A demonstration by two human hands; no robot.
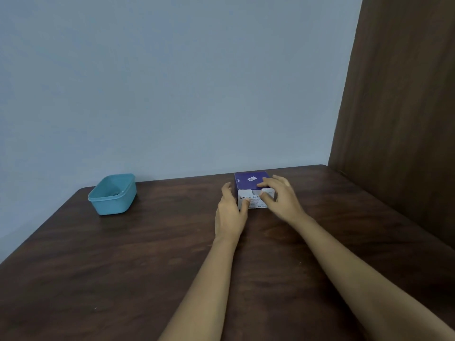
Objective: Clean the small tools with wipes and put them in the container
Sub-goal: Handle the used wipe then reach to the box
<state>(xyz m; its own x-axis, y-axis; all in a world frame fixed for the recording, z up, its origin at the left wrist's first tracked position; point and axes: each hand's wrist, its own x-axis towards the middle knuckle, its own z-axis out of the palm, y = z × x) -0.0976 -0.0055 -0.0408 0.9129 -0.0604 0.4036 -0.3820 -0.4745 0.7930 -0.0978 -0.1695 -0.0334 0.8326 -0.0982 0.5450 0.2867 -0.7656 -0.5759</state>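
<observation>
Wipes box [249, 181] sits at the far edge of the table [147, 254], against the wall [172, 82]. Your left hand [230, 212] rests loosely spread on the box's left side. Your right hand [280, 200] curls over its front slot; whether it pinches anything, you cannot tell. The blue container [110, 206] stands well left of the box, and a wooden panel [406, 107] rises to its right.

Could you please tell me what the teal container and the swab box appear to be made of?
The teal container looks like moulded plastic, semi-matte: uniform colour, rounded corners, stepped rim. The alcohol swab box seems printed cardboard: sharp folded edges, cut-out front opening.
</observation>
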